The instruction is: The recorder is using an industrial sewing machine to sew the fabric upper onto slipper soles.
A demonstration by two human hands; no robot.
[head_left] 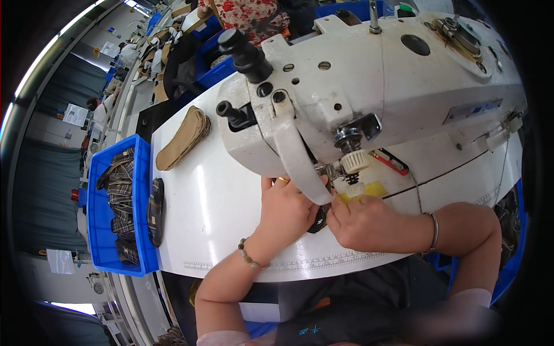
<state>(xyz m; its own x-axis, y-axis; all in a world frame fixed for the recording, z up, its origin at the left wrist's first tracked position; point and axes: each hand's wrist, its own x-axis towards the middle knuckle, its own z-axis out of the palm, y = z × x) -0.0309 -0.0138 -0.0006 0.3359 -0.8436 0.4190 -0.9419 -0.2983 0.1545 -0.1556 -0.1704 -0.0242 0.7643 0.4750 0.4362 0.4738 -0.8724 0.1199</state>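
Two bare hands meet at a small dark piece below the sewing machine's head.
The right hand and left hand touch it with bent fingers; whether either grips it cannot be told, fingertips being partly hidden. Left of the machine lies a stack of tan insoles; farther left, a plaid item beside a blue bin.

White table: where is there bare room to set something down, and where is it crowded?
The widest bare patch of table lies between the tan stack, the plaid piece and the left hand. A smaller one lies between the sewing machine and the right forearm. Crowded: around the dark piece, with the right hand close.
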